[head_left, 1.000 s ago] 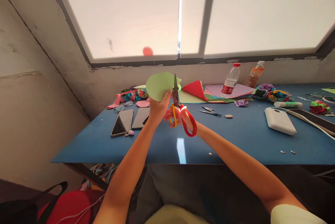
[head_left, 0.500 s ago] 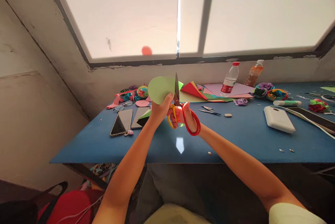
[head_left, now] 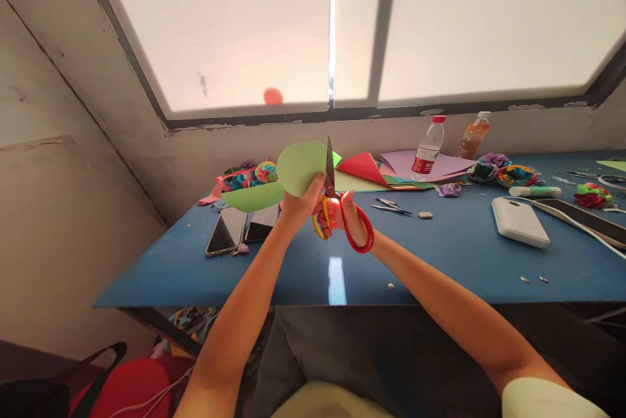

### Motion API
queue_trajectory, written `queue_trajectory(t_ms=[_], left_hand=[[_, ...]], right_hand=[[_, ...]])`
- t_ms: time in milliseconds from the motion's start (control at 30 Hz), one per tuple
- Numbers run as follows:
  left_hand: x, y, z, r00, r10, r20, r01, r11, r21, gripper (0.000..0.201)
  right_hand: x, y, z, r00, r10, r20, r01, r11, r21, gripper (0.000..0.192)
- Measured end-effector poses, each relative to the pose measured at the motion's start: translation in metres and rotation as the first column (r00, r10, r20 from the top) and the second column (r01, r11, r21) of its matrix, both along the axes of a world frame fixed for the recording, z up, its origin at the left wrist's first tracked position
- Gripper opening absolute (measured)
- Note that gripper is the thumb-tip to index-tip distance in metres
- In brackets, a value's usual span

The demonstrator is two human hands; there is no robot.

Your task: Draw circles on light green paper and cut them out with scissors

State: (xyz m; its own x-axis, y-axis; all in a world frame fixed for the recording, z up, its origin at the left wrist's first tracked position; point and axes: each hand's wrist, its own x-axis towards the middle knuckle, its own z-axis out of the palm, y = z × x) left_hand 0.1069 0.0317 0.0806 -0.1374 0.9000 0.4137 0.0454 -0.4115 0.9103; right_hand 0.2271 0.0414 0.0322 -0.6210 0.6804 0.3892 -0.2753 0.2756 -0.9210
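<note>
Raised above the blue desk, my left hand (head_left: 304,199) pinches a piece of light green paper (head_left: 302,167) with a rounded outline, thumb on its near face. Another green strip (head_left: 254,197) sticks out to the left below it; how it joins the rounded piece is hidden. My right hand (head_left: 345,212) is closed round scissors (head_left: 329,170) with one yellow and one red handle loop. Their dark blades point up along the paper's right edge and look nearly closed. The two hands are close together, and the right fingers are partly hidden by the handles.
On the blue desk (head_left: 303,281) two phones (head_left: 225,232) lie at left. Coloured paper sheets (head_left: 430,164) and two bottles (head_left: 428,149) stand behind my hands. Compasses (head_left: 390,208), an eraser (head_left: 425,215), a white power bank (head_left: 520,222) and paper flowers (head_left: 517,175) are to the right.
The green strip has swung out to the left and up, now covering the pink disc and part of the phones. Both hands have hardly moved.
</note>
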Motion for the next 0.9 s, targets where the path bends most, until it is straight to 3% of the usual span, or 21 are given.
queue_trajectory(t_ms=[100, 367, 900], left_hand=[[-0.001, -0.0002, 0.0008, 0.996, -0.071, -0.053, 0.073, 0.997, 0.028, 0.04], [-0.0018, 0.0013, 0.0001, 0.995, -0.049, -0.082, 0.052, 0.998, 0.035, 0.04], [-0.0059, 0.0037, -0.0007, 0.985, -0.018, -0.174, 0.032, 0.997, 0.076, 0.039]], right_hand=[[-0.0004, -0.0009, 0.0005, 1.0, -0.002, 0.001, 0.002, 1.0, -0.03, 0.072], [-0.0029, -0.0059, 0.0064, 0.999, -0.044, 0.001, 0.044, 0.994, -0.098, 0.08], [-0.0019, 0.0003, -0.0031, 0.996, -0.09, 0.005, 0.089, 0.983, -0.162, 0.076]])
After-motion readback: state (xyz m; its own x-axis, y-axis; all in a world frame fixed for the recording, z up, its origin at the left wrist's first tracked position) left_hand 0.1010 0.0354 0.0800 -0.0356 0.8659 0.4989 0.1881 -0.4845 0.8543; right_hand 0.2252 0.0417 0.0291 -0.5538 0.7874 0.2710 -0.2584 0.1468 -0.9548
